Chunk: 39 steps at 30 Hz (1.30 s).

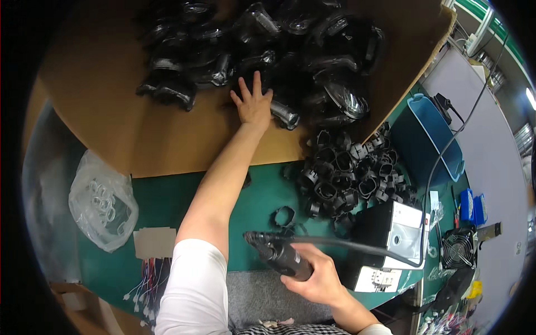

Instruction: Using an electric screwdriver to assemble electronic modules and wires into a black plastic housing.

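Note:
My left hand (254,106) reaches into a large cardboard box (162,151), fingers spread wide, beside black parts in clear plastic wrap (209,72). Its fingertips meet the nearest wrapped pieces; whether they press on any, I cannot tell. A black cylindrical corded tool (287,262) is in my right hand (318,276), tilted, with my fingers wrapped round its lower part. From the tool's upper end a thick black cable (340,242) runs off to the right. Just above the tool, a black plastic ring (284,216) lies on the green table (251,195).
A heap of black ring-shaped parts (346,173) lies right of the box. Beyond stand a blue bin (427,139) and a black-and-white power unit (399,234) with a small fan (459,249). At left are a bag of clear rings (103,204), cards (153,243) and wires (148,285).

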{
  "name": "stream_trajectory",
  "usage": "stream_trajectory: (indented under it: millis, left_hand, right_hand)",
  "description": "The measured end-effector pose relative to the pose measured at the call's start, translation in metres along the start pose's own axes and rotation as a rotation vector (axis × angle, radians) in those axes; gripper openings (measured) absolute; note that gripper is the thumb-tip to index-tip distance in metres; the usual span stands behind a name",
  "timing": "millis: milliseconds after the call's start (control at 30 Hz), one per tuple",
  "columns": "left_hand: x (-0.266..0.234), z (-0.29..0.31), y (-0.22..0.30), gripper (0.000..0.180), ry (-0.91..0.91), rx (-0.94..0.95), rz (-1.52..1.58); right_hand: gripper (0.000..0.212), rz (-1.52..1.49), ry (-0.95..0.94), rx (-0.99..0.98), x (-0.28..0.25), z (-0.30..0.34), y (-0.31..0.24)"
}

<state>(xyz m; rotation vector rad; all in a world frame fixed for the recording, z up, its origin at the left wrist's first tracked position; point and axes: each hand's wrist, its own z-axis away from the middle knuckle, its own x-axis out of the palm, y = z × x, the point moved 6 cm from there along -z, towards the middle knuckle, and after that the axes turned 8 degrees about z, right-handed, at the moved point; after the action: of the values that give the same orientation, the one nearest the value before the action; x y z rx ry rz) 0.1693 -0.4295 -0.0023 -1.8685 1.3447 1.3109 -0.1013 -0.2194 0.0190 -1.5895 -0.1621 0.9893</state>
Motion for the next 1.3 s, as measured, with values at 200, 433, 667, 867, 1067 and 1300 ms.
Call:
stream_trajectory:
  millis: [200, 433, 667, 867, 1067, 1300]
  left_hand:
    - [-0.041, 0.044, -0.027, 0.039, -0.031, 0.129, 0.331]
    - [-0.111, 0.115, -0.089, 0.030, -0.071, -0.076, 0.547]
    - [-0.197, 0.159, -0.110, 0.025, -0.090, -0.147, 0.755]
    - [-0.205, 0.255, -0.084, 0.021, -0.284, -0.116, 0.933]
    - [-0.143, 0.344, -0.034, 0.021, -0.879, -0.065, 0.982]
    - [-0.137, 0.335, -0.072, 0.025, -0.973, -0.135, 0.837]
  right_hand:
    - [0.049, -0.122, 0.011, 0.034, -0.013, 0.003, 0.003]
    - [0.051, -0.214, -0.037, -0.035, -0.024, 0.038, -0.024]
    - [0.036, -0.626, -0.496, 0.413, 0.037, 0.108, 0.025]
    - [0.036, -0.266, -0.049, 0.429, -0.003, 0.115, 0.066]
    - [0.048, 0.277, 0.134, 0.137, -0.019, 0.114, 0.032]
    - [0.052, 0.479, 0.095, -0.044, 0.016, 0.069, 0.010]
